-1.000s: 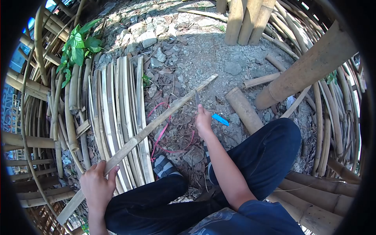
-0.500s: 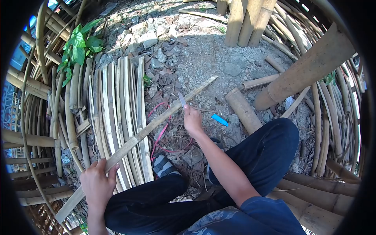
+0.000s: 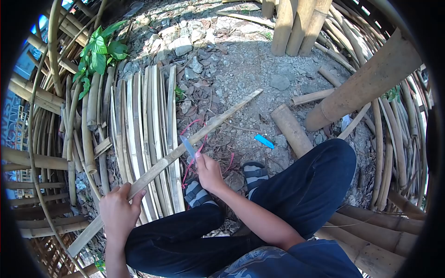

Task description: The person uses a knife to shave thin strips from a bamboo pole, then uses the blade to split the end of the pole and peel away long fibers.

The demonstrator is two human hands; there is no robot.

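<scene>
My left hand (image 3: 119,208) is wrapped round the lower part of a long bamboo strip (image 3: 162,163), which slants up and away to the right. In my right hand (image 3: 209,172) is a knife (image 3: 188,147), its pale blade lying against the edge of the strip around mid-length. The far end of the strip hangs over the gravel. Below and left of it, a row of split bamboo slats (image 3: 143,120) lies side by side on the ground. A pink string (image 3: 187,169) trails on the ground near the knife.
A blue plastic piece (image 3: 264,141) lies on the gravel, left of a short bamboo length (image 3: 290,129). A thick bamboo post (image 3: 366,81) leans at the right, with upright bamboo poles (image 3: 300,28) behind. Stacked bamboo (image 3: 380,236) lies at lower right. A leafy plant (image 3: 98,51) grows at upper left.
My right hand has drawn the knife down along the strip, toward my left hand and my body. My left hand keeps its hold, and the whole view has shifted slightly.
</scene>
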